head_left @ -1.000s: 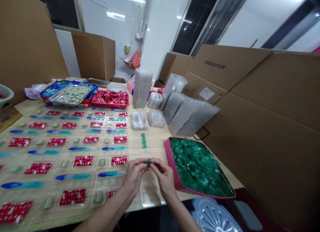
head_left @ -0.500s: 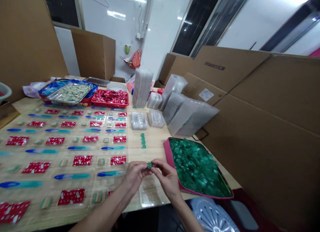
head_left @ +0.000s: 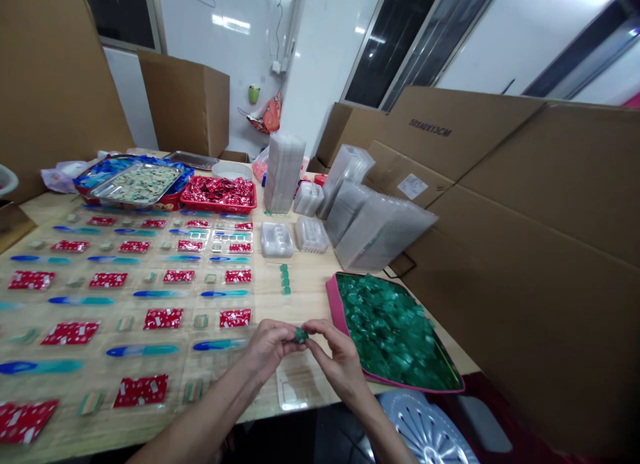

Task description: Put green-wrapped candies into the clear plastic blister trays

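Observation:
Between my hands, above the front of the table, is a small green translucent piece (head_left: 301,335). My left hand (head_left: 273,344) pinches it from the left, and my right hand (head_left: 336,354) has thumb and fingertips on its right side. Just right of my right hand stands a pink-rimmed bin (head_left: 339,311) heaped with similar green pieces (head_left: 385,331). Beyond my hands, several green pieces (head_left: 285,279) lie in a short row on the table. A clear plastic tray (head_left: 295,387) lies below my hands, partly hidden by them.
Clear trays with red packets (head_left: 235,319), blue pens (head_left: 220,345) and striped blocks (head_left: 201,321) cover the left side. A red basket (head_left: 218,208) of red packets and a metal tray (head_left: 107,196) stand behind. Stacked clear plastic cases (head_left: 285,174) and cardboard (head_left: 525,251) border the right.
The green piece has turned between my fingertips and shows more of its face. Both hands stay in nearly the same place; the whole view has shifted slightly.

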Demonstrator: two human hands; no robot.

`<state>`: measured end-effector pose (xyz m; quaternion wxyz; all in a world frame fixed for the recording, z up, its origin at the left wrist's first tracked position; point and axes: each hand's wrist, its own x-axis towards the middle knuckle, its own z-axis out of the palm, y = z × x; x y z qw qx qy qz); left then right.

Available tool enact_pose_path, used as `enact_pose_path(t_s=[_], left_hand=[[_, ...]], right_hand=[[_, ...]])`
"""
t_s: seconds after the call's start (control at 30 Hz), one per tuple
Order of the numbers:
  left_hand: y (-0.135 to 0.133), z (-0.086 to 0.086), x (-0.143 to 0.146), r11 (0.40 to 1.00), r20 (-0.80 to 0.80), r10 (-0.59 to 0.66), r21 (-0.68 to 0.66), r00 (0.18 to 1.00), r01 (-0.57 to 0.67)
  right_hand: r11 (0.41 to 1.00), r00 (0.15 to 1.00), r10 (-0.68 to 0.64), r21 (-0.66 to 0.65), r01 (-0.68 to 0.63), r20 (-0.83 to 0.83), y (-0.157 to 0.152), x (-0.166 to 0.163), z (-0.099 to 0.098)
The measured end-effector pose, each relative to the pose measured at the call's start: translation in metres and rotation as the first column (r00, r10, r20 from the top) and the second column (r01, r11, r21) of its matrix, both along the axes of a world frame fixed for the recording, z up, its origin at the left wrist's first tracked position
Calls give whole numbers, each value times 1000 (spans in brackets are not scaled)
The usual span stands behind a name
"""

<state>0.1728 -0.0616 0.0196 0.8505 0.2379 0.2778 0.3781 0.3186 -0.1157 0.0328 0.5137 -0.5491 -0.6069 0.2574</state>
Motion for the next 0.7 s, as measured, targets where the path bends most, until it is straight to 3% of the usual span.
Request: enact_pose_path(t_s=[0.2, 0.3, 0.4, 0.5, 0.7], left_hand=[[-8, 5, 4, 998, 13, -17, 57, 1000, 16], [-10, 8, 6, 994, -12, 21, 107, 1000, -20], [-10, 10, 7, 996, -15, 54, 75, 998, -53], [-10, 9, 7, 995, -32, 90, 44, 995, -88], [-15, -2, 7, 985, -109, 162, -38, 981, -167]], right_hand=[[987, 957, -76, -156, 33, -281, 3, 4, -5], [966, 863, -178, -252, 61, -474, 6, 2, -13], [954, 769, -223, -297, 45, -599, 9, -3, -19], [954, 785, -236, -288, 77, -573, 11, -6, -23], [972, 928, -162, -214, 92, -336, 30, 10, -23]])
